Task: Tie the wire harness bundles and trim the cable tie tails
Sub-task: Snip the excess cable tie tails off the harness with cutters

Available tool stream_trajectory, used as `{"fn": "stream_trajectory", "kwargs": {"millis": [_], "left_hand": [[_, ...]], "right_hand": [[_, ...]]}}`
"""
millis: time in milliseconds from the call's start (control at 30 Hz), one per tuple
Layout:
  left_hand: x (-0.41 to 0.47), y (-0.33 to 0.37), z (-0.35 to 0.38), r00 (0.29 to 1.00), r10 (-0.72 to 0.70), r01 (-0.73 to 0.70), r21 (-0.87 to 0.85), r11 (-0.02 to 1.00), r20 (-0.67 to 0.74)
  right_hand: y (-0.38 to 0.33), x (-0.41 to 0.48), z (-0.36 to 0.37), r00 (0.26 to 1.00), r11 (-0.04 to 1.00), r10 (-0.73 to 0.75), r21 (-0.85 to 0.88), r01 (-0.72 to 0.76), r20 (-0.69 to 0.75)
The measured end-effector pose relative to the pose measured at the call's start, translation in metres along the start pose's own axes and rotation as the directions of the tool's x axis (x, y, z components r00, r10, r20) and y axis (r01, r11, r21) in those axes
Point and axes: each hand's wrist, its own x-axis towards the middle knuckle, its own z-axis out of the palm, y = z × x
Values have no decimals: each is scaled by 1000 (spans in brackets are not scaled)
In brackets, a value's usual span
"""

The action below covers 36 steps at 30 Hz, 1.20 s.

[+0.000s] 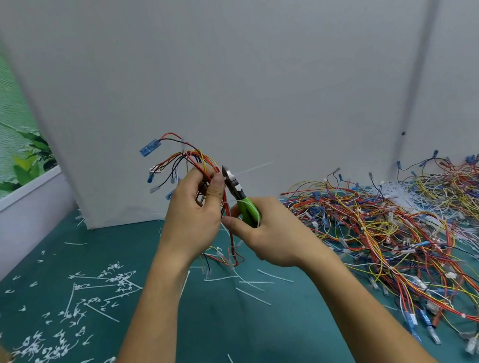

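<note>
Left hand (191, 221) grips harness bundle (196, 160) at centre; right hand (269, 236), at its 4 o'clock, wraps green-handled cutters (238, 191). Teal mat (209, 329) underneath, loose wire pile (399, 233) at 3 o'clock. Cutter nose sits against white tie tail (256, 167), jutting toward 3 o'clock. Offcuts (52, 339) at 8 o'clock.

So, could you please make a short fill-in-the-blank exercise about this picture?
1. The right hand grips side cutters with ___ handles.
2. The other hand, the ___ one, holds the wire harness.
3. The pile of loose harnesses lies to the person's ___.
Missing words: green, left, right.
</note>
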Motion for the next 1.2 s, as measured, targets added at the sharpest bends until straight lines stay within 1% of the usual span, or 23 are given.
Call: {"fn": "stream_trajectory", "kwargs": {"millis": [233, 400, 667, 900, 1067, 1200], "left_hand": [[1, -2, 1, 1000, 11, -11, -5, 1000, -10], [0, -3, 4, 999, -4, 3, -10, 1000, -46], [1, -7, 3, 1000, -15, 15, 7, 1000, -22], [0, -9, 8, 997, -18, 20, 28, 999, -81], [0, -10, 11, 995, -44, 47, 28, 999, -85], [-1, -9, 12, 995, -53, 57, 46, 997, -86]], "right_hand": [[0, 1, 0, 1000, 1000, 12, 25, -11, -8], [0, 0, 0, 1000, 1000, 5, -3, -4, 25], [1, 0, -3, 999, 999, 45, 16, -46, 30], [-1, -1, -4, 998, 1000, 17, -12, -16, 55], [2, 0, -5, 998, 1000, 3, -21, -2, 62], [5, 1, -4, 1000, 1000, 3, -12, -3, 23]]}}
